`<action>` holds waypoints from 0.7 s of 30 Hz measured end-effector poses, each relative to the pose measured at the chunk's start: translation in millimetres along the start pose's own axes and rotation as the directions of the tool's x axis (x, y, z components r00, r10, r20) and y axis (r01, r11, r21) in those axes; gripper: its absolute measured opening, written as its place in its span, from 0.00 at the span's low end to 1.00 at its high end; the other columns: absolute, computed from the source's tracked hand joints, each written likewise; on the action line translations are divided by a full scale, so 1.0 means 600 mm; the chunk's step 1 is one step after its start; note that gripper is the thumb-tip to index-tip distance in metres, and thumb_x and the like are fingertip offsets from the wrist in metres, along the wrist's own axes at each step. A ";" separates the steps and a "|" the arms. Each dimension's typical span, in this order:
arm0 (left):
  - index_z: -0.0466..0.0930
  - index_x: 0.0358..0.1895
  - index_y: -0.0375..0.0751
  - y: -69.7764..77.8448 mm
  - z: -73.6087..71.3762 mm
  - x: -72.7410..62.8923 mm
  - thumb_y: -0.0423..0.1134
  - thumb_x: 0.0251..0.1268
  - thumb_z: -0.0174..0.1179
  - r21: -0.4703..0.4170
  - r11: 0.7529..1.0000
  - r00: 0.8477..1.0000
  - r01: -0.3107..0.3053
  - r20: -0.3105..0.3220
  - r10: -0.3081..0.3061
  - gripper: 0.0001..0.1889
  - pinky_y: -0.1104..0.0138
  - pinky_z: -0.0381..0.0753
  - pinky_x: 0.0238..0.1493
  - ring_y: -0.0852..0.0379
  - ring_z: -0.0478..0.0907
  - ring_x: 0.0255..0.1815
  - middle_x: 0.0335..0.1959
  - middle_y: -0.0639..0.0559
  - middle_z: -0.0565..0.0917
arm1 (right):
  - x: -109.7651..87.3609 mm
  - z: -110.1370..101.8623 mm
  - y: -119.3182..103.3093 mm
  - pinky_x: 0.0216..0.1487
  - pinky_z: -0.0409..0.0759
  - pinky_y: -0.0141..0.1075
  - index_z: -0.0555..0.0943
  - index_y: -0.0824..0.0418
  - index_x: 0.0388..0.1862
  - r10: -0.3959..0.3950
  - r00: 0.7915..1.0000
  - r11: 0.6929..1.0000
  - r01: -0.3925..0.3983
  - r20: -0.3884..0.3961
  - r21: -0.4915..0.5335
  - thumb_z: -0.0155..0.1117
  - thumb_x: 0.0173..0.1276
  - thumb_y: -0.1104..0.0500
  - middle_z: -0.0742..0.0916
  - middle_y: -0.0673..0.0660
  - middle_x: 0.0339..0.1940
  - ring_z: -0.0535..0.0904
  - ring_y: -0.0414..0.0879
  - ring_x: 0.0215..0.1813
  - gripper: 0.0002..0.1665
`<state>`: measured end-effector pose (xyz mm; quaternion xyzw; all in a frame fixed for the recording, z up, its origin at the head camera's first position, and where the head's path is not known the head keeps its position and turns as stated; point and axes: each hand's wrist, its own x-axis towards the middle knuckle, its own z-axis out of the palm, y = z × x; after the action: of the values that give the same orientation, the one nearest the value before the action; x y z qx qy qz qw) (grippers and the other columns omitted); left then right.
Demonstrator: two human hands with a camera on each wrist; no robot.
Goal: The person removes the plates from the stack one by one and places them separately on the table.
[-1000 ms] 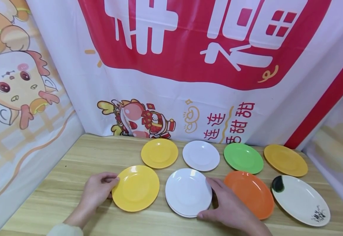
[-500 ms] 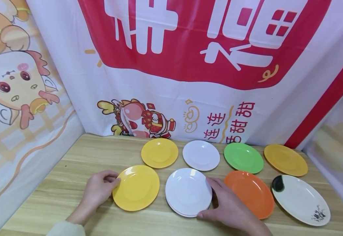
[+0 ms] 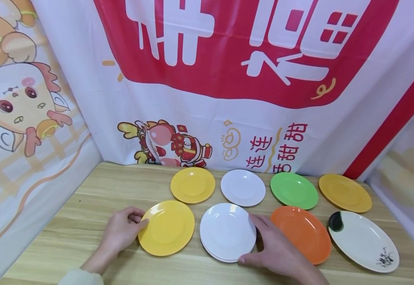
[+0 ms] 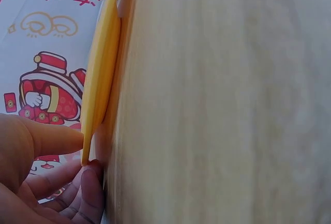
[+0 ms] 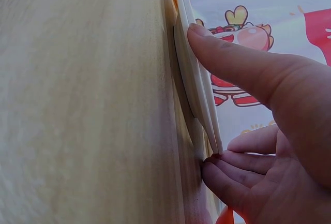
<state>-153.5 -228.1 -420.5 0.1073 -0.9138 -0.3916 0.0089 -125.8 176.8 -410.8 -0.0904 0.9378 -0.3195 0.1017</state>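
Note:
A round yellow plate [image 3: 166, 228] lies at the front left of the wooden table. My left hand [image 3: 123, 229] pinches its left rim; in the left wrist view the thumb [image 4: 59, 138] lies on the plate's upper side and the curled fingers sit under the rim. Right beside it are two stacked white plates [image 3: 227, 231], their doubled rim showing along the lower edge. My right hand [image 3: 276, 249] holds the stack by its right side. In the right wrist view its thumb [image 5: 232, 69] runs along the edge and the fingertips reach beneath the rim.
Behind stand a yellow plate [image 3: 192, 185], a white plate [image 3: 242, 187], a green plate [image 3: 293, 190] and an orange-yellow oval plate [image 3: 345, 193]. An orange oval plate [image 3: 301, 233] and a cream patterned oval plate [image 3: 363, 241] lie at the right. A printed cloth [image 3: 207, 91] hangs behind the table.
My left hand and the front yellow plate have shifted slightly to the right, towards the white stack. The right hand and the white plates have stayed in place.

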 end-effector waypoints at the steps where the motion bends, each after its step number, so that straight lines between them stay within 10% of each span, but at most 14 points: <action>1: 0.87 0.52 0.32 0.002 0.001 0.000 0.37 0.68 0.71 -0.004 1.000 1.000 0.002 0.001 -0.002 0.15 0.71 0.78 0.35 0.54 0.80 0.39 0.39 0.45 0.86 | 0.000 0.000 0.000 0.79 0.74 0.61 0.68 0.52 0.84 0.004 1.000 1.000 -0.004 0.002 0.000 0.90 0.41 0.29 0.75 0.54 0.80 0.73 0.55 0.78 0.73; 11: 0.87 0.51 0.32 0.003 0.004 -0.001 0.39 0.68 0.72 -0.016 1.000 1.000 -0.004 -0.009 0.004 0.15 0.71 0.78 0.36 0.55 0.81 0.38 0.39 0.45 0.87 | 0.001 -0.002 -0.001 0.79 0.75 0.62 0.69 0.51 0.83 0.021 1.000 1.000 -0.021 0.014 -0.001 0.90 0.41 0.29 0.75 0.54 0.80 0.74 0.54 0.77 0.73; 21: 0.87 0.54 0.32 0.035 -0.020 0.005 0.41 0.72 0.71 -0.007 0.986 0.985 -0.165 -0.044 0.164 0.16 0.72 0.84 0.37 0.55 0.85 0.41 0.43 0.44 0.90 | 0.003 0.001 -0.002 0.80 0.74 0.61 0.67 0.51 0.84 0.021 1.000 1.000 -0.021 0.006 -0.002 0.90 0.41 0.28 0.75 0.53 0.80 0.74 0.54 0.77 0.74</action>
<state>-159.3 -222.9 -397.3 0.0400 -0.9171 -0.3918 0.0615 -127.0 175.2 -411.0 -0.0816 0.9387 -0.3171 0.1078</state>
